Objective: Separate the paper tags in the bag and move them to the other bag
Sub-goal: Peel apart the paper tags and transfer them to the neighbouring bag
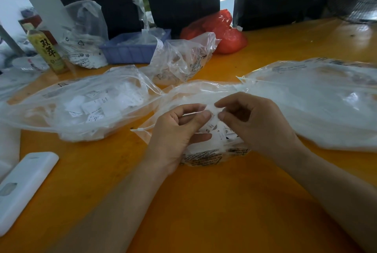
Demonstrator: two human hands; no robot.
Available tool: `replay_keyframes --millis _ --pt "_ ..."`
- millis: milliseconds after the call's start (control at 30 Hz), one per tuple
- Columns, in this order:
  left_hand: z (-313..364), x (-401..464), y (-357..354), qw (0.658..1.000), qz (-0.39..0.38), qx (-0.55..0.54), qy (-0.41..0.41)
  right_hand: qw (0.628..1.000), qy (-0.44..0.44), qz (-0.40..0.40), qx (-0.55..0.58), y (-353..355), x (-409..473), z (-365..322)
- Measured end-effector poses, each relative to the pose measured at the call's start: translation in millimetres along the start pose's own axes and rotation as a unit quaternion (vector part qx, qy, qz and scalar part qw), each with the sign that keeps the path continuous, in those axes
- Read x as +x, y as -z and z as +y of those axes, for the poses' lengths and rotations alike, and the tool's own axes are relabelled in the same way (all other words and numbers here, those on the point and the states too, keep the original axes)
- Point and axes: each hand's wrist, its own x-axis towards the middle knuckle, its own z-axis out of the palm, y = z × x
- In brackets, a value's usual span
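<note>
Hands: your left hand (179, 128) and right hand (255, 122) meet, both pinching paper tags (213, 115).
Source bag (214, 150): under your hands.
Tag-filled bag (81, 99): left of them on the bench (204, 201).

On the table (204, 201), a bag of tags (81, 106) lies at nine o'clock, another bag (316, 106) at three, a basket (130, 50) at eleven.

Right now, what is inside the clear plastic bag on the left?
The clear plastic bag holds loose white paper tags with small print; those beneath the pile are covered.
</note>
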Motion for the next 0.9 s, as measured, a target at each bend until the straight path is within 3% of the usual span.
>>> replay_keyframes --millis 100,200,367,433,533,633,733,833,900 --pt "0 2 1 1.000 0.014 0.011 -0.026 0.999 -0.007 0.044 0.017 5 2 -2" --pt "0 1 3 0.990 0.028 0.100 -0.091 0.999 -0.015 0.015 0.025 5 2 -3" --pt "5 -2 6 0.948 0.041 0.247 -0.198 0.999 -0.011 0.001 0.039 5 0 -5" --pt "12 -1 13 0.893 0.064 0.333 -0.296 0.998 -0.009 0.037 0.045 8 1 -7" --pt "32 7 39 0.759 0.200 0.475 -0.399 0.992 0.015 0.115 -0.040 21 5 -6" --pt "49 13 83 0.696 0.334 0.567 -0.287 0.967 0.028 0.156 -0.198 42 13 -3" --pt "54 15 114 0.656 0.306 0.685 -0.086 0.930 0.021 0.191 -0.312 64 21 4" --pt "53 16 112 0.593 0.283 0.744 0.117 0.892 -0.073 0.105 -0.434 82 26 20" --pt "51 19 107 0.595 0.282 0.739 0.144 0.865 -0.149 0.027 -0.478 90 28 32"
